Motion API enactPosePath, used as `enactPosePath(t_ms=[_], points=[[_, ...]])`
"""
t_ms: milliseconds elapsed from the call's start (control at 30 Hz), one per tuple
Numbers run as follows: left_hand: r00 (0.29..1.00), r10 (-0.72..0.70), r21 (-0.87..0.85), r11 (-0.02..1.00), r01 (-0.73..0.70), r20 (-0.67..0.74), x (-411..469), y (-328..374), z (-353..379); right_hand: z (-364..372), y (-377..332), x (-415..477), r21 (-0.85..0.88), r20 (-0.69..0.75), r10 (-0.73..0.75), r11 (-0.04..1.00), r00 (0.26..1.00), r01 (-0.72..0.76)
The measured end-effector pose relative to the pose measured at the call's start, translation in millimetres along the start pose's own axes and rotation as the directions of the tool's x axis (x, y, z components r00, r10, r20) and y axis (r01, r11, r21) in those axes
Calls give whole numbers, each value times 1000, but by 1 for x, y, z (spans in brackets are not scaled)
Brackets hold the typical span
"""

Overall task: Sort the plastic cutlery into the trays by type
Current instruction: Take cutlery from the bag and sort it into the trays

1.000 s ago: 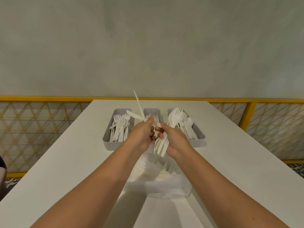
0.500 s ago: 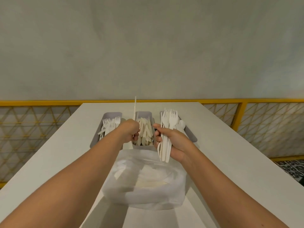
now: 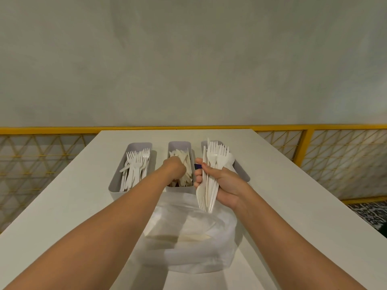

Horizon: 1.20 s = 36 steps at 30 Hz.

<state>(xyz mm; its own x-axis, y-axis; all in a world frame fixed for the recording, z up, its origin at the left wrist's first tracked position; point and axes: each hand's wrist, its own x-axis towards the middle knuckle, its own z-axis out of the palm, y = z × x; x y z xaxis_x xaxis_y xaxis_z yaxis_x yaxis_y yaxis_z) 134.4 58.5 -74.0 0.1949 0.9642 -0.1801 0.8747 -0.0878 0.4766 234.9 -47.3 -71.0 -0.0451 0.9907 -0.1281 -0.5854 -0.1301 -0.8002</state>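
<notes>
The left forearm [image 3: 94,229] and right forearm [image 3: 284,229] stretch bare from the near edge of the table [image 3: 293,185] toward its far edge, drawing closer together. The left hand [image 3: 175,168] is bent down at the wrist, back uppermost. Its fingers are hidden beneath it, so whether they grip anything cannot be told. The right hand [image 3: 222,182], just beside it and not touching, is held upright with its fingers [image 3: 198,177] and thumb curled round a bundle of cutlery [image 3: 215,158].
</notes>
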Motion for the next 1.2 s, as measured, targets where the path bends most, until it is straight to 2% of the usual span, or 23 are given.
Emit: enactPosePath(t_ms=[67, 100, 233, 300, 367, 433, 533, 633, 867, 1067, 1200], points=[[999, 53, -44, 998, -53, 9, -4, 2, -4, 1, 1, 0, 5, -12, 9, 1000, 1000, -9], [995, 93, -82, 992, -96, -30, -9, 2, -8, 2, 2, 0, 7, -18, 15, 1000, 1000, -15], [914, 222, -343, 875, -341, -341, -37, 6, -23, 5, 4, 1, -15, -42, 24, 1000, 999, -25], [880, 289, -352, 834, -424, -376, -52, 11, -26, 7, 6, 3, -56, -62, 15, 998, 998, -18], [878, 332, -324, 836, -443, -344, -64, 17, -23, 11, 9, 4, -121, -108, -12, 993, 994, -1], [888, 344, -286, 857, -430, -305, -74, 21, -18, 16, 12, 6, -283, -178, -94, 958, 979, 40], [891, 341, -211, 887, -411, -300, -77, 22, -12, 20, 18, 7, -557, -201, -233, 826, 951, 85], [893, 346, -200, 890, -410, -288, -74, 21, -15, 21, 20, 3, -676, -158, -275, 730, 948, 99], [946, 292, -480, 815, -323, -140, -71, 13, -21, 16, 18, 1, -652, -113, -240, 750, 964, 110], [955, 295, -524, 814, -249, 5, -70, 9, -23, 14, 18, -2, -661, -86, -214, 743, 973, 105], [955, 295, -586, 771, -251, -21, -67, 5, -21, 17, 19, -3, -671, -64, -215, 732, 975, 118]])
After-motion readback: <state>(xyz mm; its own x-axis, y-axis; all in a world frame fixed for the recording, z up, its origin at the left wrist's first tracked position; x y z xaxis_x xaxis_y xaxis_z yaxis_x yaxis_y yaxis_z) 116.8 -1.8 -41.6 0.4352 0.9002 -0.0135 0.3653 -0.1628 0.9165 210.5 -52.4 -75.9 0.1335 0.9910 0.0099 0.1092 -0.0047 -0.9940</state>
